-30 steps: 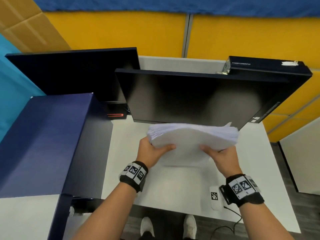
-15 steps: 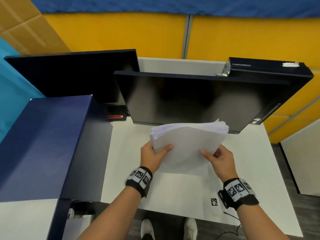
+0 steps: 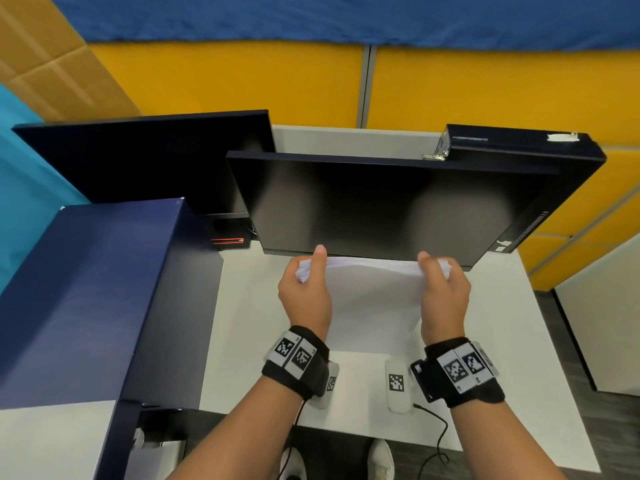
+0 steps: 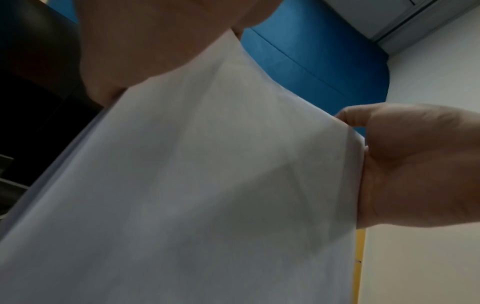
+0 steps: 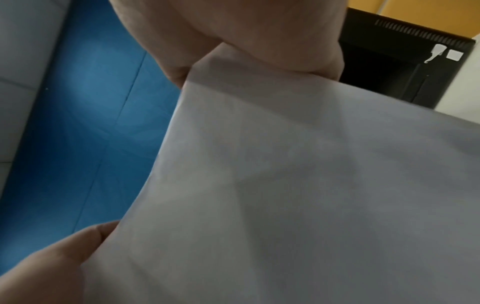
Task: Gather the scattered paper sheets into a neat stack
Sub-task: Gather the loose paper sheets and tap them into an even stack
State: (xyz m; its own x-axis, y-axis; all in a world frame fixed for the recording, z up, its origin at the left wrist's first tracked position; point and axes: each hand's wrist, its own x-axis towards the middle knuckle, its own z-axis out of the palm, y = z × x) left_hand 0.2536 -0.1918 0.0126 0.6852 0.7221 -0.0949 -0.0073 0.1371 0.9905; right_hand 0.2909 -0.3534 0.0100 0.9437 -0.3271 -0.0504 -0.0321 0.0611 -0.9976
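A stack of white paper sheets [image 3: 372,299] stands upright on its lower edge on the white desk [image 3: 249,334], just in front of the monitor. My left hand [image 3: 306,292] grips its upper left corner, thumb on the near face. My right hand [image 3: 441,292] grips the upper right corner the same way. In the left wrist view the paper sheets [image 4: 207,185] fill the frame, with my left hand [image 4: 145,47] above and my right hand [image 4: 415,164] at the far edge. The right wrist view shows the sheets [image 5: 298,195] between my right hand [image 5: 246,30] and left hand [image 5: 52,267].
A dark monitor [image 3: 381,206] stands right behind the stack, a second monitor [image 3: 145,157] to its left. A navy box [image 3: 86,292] takes up the desk's left side. Two white tagged devices [image 3: 396,386] with a cable lie near the front edge. Yellow partition walls close off the back.
The stack, held tilted in the air before, now stands upright with its lower edge on the desk. Both hands have shifted from its sides up to its top corners.
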